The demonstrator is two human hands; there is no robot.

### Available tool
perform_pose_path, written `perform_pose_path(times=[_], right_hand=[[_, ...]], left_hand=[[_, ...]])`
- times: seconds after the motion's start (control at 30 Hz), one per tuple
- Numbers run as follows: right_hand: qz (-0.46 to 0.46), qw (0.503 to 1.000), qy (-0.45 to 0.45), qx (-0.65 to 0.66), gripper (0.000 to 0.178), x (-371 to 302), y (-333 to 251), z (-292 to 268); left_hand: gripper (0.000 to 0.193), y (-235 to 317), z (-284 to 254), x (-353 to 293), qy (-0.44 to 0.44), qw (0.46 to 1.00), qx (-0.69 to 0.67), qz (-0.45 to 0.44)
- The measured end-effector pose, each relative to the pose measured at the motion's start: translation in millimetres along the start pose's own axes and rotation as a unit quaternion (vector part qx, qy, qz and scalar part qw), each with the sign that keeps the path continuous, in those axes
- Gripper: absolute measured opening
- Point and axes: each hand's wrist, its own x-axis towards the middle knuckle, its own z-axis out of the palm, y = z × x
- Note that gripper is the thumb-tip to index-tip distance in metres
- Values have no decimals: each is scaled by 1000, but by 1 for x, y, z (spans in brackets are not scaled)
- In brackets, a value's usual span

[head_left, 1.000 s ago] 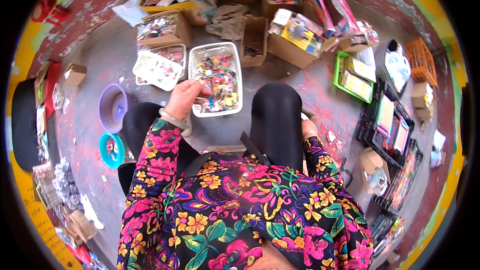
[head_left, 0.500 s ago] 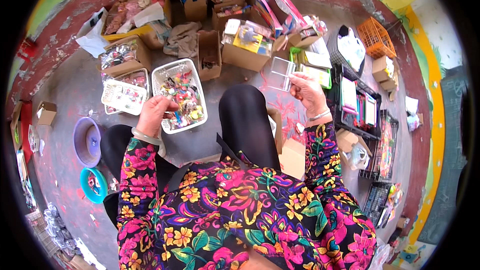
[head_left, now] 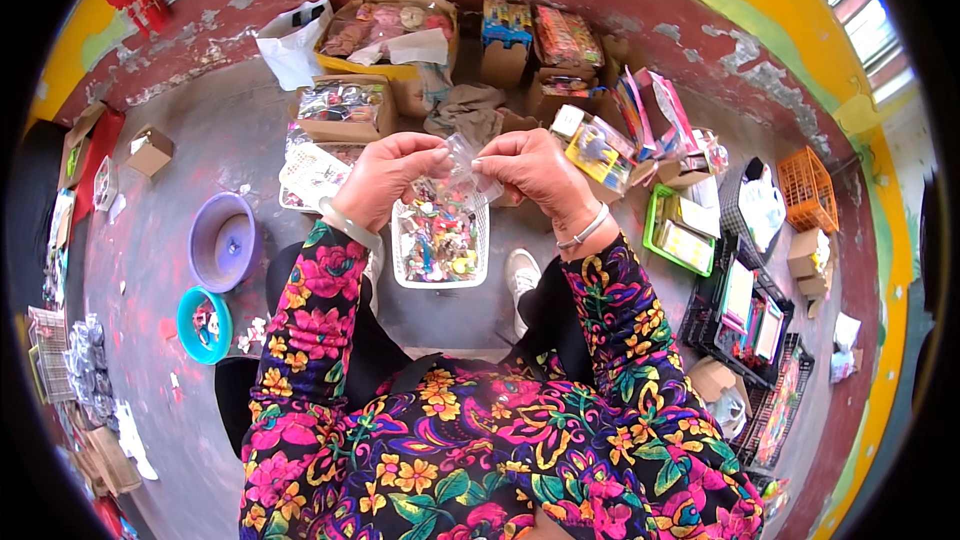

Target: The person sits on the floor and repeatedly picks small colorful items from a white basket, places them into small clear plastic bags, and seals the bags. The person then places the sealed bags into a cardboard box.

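Observation:
In front of me a small clear plastic bag [head_left: 463, 162] is held up between both hands, its film crumpled. My left hand [head_left: 385, 178] pinches one side of it between thumb and fingers. On the opposite side, my right hand [head_left: 540, 175] grips the film in a closed pinch. Whether anything is inside the bag I cannot tell. Beneath the hands stands a white plastic basket [head_left: 440, 285] of small colourful trinkets [head_left: 438, 235]; its far end is partly hidden by the hands and bag.
Left of the basket is a white tray [head_left: 312, 176] with small pieces. A purple basin [head_left: 224, 285] and a turquoise bowl [head_left: 222, 348] stand farther left. Cardboard boxes [head_left: 345, 125] line the wall. At right are a green tray [head_left: 655, 215], black crates [head_left: 705, 315] and an orange crate [head_left: 806, 190].
My hands, wide apart before, have come together above the basket. My left hand now also grips the clear plastic that my right hand held alone. The whole view has swung leftward.

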Motion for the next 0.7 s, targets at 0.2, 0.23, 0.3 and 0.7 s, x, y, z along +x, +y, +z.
perform_pose_path(times=[0.2,0.23,0.3,0.7], right_hand=[[-13,999,-16,38,12,12,10,5],[-10,999,-26,45,12,10,16,4],[40,994,-52,86,13,6,18,-1],[32,996,-18,85,16,-5,15,-7]], left_hand=[[13,-12,-5,4,-25,995,-94,-37],[13,-15,-2,3,-30,994,-99,-44],[13,-20,2,2,-41,992,-109,-56],[9,-26,8,5,21,992,-126,-6]])
